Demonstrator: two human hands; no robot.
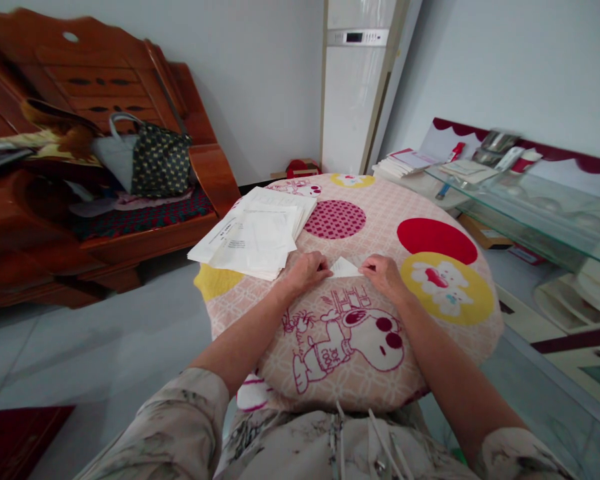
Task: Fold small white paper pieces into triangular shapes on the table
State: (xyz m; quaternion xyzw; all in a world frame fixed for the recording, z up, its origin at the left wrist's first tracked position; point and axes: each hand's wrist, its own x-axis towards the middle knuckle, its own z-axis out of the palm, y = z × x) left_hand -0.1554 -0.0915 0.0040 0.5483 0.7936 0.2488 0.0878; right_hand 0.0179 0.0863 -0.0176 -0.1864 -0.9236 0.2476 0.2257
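Note:
A small folded piece of white paper [345, 268], roughly triangular with a peak on its far side, is between my hands on the cloth-covered round table [380, 200]. My left hand [309, 272] pinches its left corner with curled fingers. At the opposite corner, my right hand [381, 274] grips the paper between thumb and fingers. Just beyond my left hand lies a loose stack of printed white sheets [250, 230], the top ones askew. The undersides of my fingers are hidden.
A wooden bench [105, 243] holding a dotted bag [163, 160] stands at the left. On the right, a glass shelf unit [540, 213] carries metal bowls and other items, with a stack of booklets [405, 162] beside it. A tall white cabinet-like appliance [353, 100] stands behind the table.

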